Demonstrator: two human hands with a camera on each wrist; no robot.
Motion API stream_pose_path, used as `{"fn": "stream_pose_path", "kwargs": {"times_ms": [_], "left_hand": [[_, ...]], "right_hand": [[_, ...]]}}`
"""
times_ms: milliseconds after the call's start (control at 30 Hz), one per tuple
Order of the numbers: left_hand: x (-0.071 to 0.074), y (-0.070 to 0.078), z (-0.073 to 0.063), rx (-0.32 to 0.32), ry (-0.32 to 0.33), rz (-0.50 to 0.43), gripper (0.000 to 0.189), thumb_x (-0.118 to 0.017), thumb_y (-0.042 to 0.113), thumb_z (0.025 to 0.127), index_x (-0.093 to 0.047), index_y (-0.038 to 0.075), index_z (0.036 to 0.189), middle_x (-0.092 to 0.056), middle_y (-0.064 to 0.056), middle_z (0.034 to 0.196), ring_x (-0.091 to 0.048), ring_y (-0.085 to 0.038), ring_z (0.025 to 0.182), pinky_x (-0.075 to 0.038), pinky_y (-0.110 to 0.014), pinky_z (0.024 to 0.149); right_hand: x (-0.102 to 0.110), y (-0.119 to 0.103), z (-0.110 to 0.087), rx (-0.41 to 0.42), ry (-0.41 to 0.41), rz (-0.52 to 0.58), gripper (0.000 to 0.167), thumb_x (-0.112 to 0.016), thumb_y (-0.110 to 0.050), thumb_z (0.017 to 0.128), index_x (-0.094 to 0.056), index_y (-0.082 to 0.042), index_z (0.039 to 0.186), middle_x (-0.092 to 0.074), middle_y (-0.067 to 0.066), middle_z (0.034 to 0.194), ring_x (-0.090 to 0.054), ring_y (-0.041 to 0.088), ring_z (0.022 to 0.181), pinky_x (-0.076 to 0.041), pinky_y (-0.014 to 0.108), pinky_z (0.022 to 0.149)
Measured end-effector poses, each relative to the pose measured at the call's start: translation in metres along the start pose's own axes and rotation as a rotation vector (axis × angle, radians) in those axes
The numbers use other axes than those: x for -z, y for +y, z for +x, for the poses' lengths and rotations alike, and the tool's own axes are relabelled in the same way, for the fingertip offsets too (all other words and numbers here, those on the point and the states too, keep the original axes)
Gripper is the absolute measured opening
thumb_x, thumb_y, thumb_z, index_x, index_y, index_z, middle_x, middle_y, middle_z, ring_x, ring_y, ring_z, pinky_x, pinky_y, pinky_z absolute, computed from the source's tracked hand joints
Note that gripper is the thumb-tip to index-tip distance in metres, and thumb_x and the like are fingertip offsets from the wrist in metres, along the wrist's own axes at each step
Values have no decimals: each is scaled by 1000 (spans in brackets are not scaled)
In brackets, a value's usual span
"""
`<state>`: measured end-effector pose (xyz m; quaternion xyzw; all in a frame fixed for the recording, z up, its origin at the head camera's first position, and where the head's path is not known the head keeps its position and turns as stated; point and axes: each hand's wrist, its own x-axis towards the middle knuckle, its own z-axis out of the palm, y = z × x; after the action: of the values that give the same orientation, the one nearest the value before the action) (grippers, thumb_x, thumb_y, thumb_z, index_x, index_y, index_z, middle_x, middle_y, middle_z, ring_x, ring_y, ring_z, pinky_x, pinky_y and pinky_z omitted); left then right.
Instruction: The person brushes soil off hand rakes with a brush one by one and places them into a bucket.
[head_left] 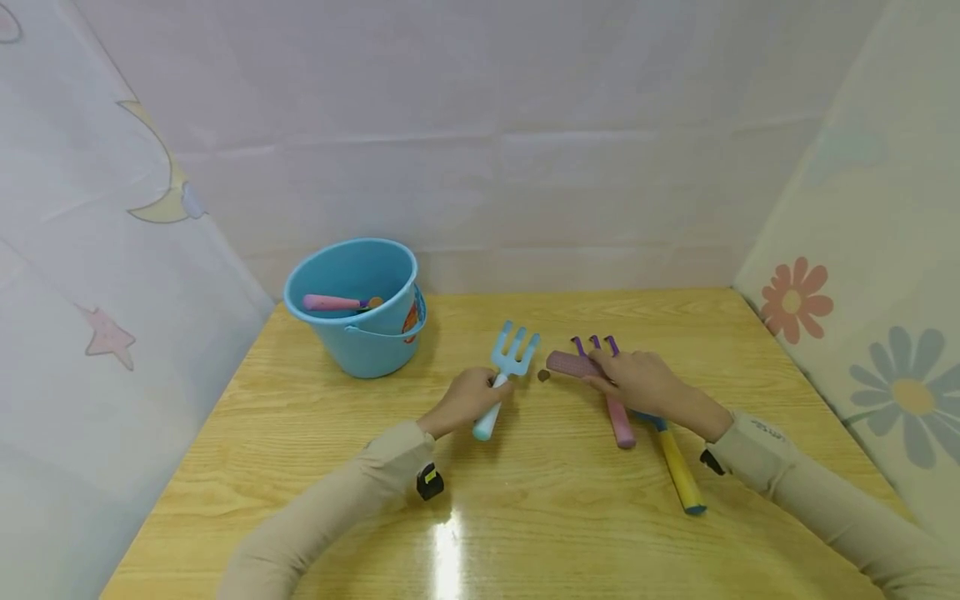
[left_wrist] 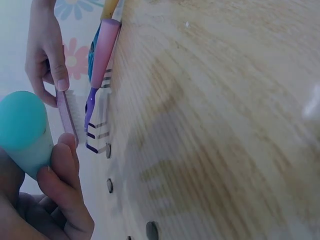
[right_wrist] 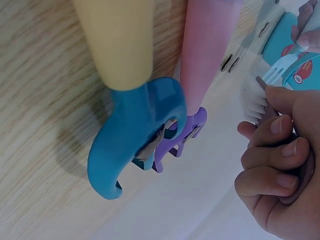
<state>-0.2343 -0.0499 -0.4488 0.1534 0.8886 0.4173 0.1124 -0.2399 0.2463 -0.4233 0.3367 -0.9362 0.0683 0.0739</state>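
Note:
My left hand [head_left: 468, 396] grips the white handle of a light blue toy hand fork [head_left: 512, 357], its tines pointing away. The handle's teal end [left_wrist: 22, 120] is close to the left wrist camera. A mauve scrub brush [head_left: 573, 364] is in my right hand [head_left: 641, 385], its fingers curled around it; white bristles [right_wrist: 254, 102] show in the right wrist view. Below that hand lies a toy rake with a pink handle [head_left: 619, 421] and purple tines. Beside it is a tool with a yellow handle [head_left: 681, 471] and a blue head [right_wrist: 135, 130].
A light blue bucket [head_left: 367, 354] stands at the back left, with a pink-handled tool [head_left: 333, 303] inside. Between the hands lies a small brown piece [head_left: 543, 376]; several dark bits show in the left wrist view. Patterned cloth walls [head_left: 495, 167] enclose the wooden table [head_left: 540, 517].

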Motion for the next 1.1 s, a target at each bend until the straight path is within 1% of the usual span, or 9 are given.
{"fn": "stream_pose_path", "kwargs": {"times_ms": [100, 233, 400, 533, 700, 833, 900, 967, 1100], "left_hand": [[6, 2, 1, -19, 7, 19, 39, -59, 29, 98, -52, 11, 64, -50, 1, 54, -46, -10, 46, -39, -24, 45], [12, 4, 1, -16, 17, 30, 39, -58, 30, 98, -61, 4, 69, -56, -1, 55, -50, -11, 47, -43, -26, 46], [12, 4, -1, 9, -36, -18, 34, -58, 26, 99, -66, -3, 82, -64, -4, 60, -60, -14, 49, -49, -28, 47], [12, 4, -1, 1, -36, -43, 34, -57, 25, 99, -66, -6, 87, -65, -7, 62, -59, -16, 49, -49, -29, 48], [15, 6, -1, -6, -12, -12, 36, -57, 27, 98, -67, -6, 89, -64, -5, 62, -58, -15, 49, -49, -29, 48], [15, 7, 0, -11, -17, -22, 36, -56, 26, 99, -67, -6, 88, -63, -4, 61, -58, -15, 49, -49, -29, 48], [15, 8, 0, -10, -22, -35, 37, -56, 26, 99, -67, -8, 89, -63, -4, 60, -57, -15, 48, -49, -30, 48], [16, 7, 0, -11, -19, -34, 39, -55, 27, 100, -67, -8, 89, -63, -4, 60, -57, -15, 48, -49, -30, 48], [19, 6, -2, -21, -10, -29, 44, -52, 33, 103, -67, -7, 92, -63, -3, 61, -59, -16, 49, -49, -31, 49]], "right_hand": [[-1, 1, 0, -11, -13, -2, 33, -65, -28, 97, -62, 1, 114, -36, -9, 51, -27, 3, 39, -20, 19, 40], [-2, 2, 1, -6, -8, -17, 33, -64, -28, 97, -62, 1, 114, -35, -9, 51, -28, 3, 40, -20, 19, 40], [-3, 1, 0, 7, -6, -12, 34, -65, -27, 97, -62, 2, 113, -35, -9, 50, -29, 3, 39, -21, 19, 39], [-3, 0, -1, -11, -15, -8, 35, -65, -27, 97, -62, 2, 115, -35, -9, 51, -29, 3, 39, -21, 19, 40], [-1, -1, -3, -18, -31, 0, 37, -64, -28, 97, -61, 3, 116, -36, -9, 51, -30, 3, 40, -21, 19, 40], [0, -2, -4, -12, -18, -4, 27, -66, -27, 96, -61, -1, 101, -35, -8, 52, -29, 3, 40, -21, 19, 40], [1, -2, -4, -14, -15, -7, 26, -66, -27, 96, -60, -2, 99, -35, -8, 52, -29, 3, 41, -21, 20, 40], [1, -2, -4, -23, -29, -2, 28, -65, -28, 97, -61, -1, 102, -35, -8, 52, -29, 3, 41, -22, 19, 40], [1, -2, -4, -38, -55, -7, 39, -63, -29, 98, -60, 4, 119, -35, -9, 51, -29, 3, 41, -21, 19, 40]]}}
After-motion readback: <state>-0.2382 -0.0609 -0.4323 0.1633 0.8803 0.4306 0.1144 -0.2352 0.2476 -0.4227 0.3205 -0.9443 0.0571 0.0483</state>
